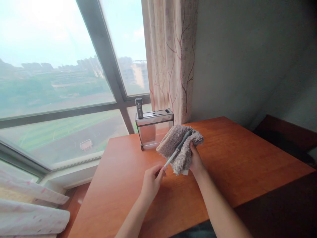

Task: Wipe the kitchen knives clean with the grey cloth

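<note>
A knife (174,155) with a dark handle and a narrow pale blade slants across a fluffy grey-brown cloth (170,140). The blade's lower end is pinched between the thumb and fingers of my left hand (153,180). From the right, my right hand (195,158) grips the cloth, which is folded partly around the knife's handle. Both hands are raised over the wooden table. Most of my right fingers are hidden behind the cloth.
Behind the cloth, a see-through knife block (146,134) stands on the brown table (119,185), with a dark riveted handle (139,108) sticking up from it. A large window (99,105) lies to the left, and a patterned curtain (170,59) hangs behind the block.
</note>
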`<state>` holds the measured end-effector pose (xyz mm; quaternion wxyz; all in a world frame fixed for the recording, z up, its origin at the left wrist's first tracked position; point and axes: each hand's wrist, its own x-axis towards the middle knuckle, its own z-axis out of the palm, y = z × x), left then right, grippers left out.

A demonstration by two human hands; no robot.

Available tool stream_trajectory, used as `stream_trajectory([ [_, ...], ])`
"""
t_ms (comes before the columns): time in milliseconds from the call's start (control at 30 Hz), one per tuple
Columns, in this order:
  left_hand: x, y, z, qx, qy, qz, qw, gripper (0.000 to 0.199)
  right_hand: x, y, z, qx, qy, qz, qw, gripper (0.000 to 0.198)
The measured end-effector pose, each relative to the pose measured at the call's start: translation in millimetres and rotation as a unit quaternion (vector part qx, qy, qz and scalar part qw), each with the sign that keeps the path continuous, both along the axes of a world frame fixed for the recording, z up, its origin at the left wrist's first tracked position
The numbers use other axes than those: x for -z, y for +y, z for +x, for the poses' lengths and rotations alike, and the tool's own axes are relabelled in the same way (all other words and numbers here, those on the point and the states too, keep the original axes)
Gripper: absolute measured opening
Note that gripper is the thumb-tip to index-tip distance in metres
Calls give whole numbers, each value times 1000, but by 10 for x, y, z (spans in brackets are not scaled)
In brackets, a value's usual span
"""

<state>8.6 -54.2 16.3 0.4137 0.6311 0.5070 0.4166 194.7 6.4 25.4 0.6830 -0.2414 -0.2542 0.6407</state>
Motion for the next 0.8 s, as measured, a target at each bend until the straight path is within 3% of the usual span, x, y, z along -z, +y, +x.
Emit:
stream_trajectory([
  [100,6,-5,-21,-64,95,118,986,27,4,-15,-10,-11,1,2,1000,43],
  [233,-25,-19,-50,-84,116,160,977,21,8,-19,-20,13,-24,0,1000,40],
  [433,-60,-51,-30,-26,70,103,992,30,31,8,-10,25,-20,3,999,40],
  [533,-67,-54,-7,39,-32,-40,998,41,46,26,-12,33,-11,-4,999,39],
  [633,-68,-41,6,90,-100,-149,980,47,46,32,-18,32,-1,1,999,39],
  [700,-56,-27,7,82,-89,-129,984,47,44,31,-14,24,6,6,1000,40],
  [800,-14,-17,-6,32,20,-8,999,38,53,35,14,19,25,4,1000,42],
])
